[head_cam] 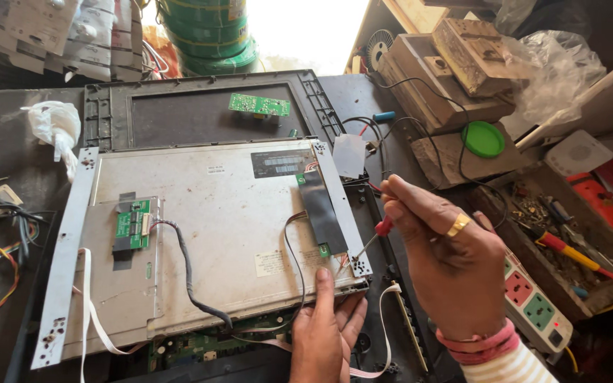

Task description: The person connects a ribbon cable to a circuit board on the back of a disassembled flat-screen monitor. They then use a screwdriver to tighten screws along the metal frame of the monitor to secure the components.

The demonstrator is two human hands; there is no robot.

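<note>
Red-handled screwdriver (379,230) sits pinched in the right hand (448,259), fingers curled tight around the grip. Its long axis slants down and to the left, handle high near the fingertips, thin shaft dropping to a tip that meets the near right corner of the metal panel (214,213), right at the perforated side bracket (345,213). The left hand (328,330) lies flat and open, holding nothing, fingers pressed on the panel's near edge just beside that corner. The panel lies flat on the dark surface (1,142), its long side running left to right. A white power strip (537,305) rests near the right wrist.
</note>
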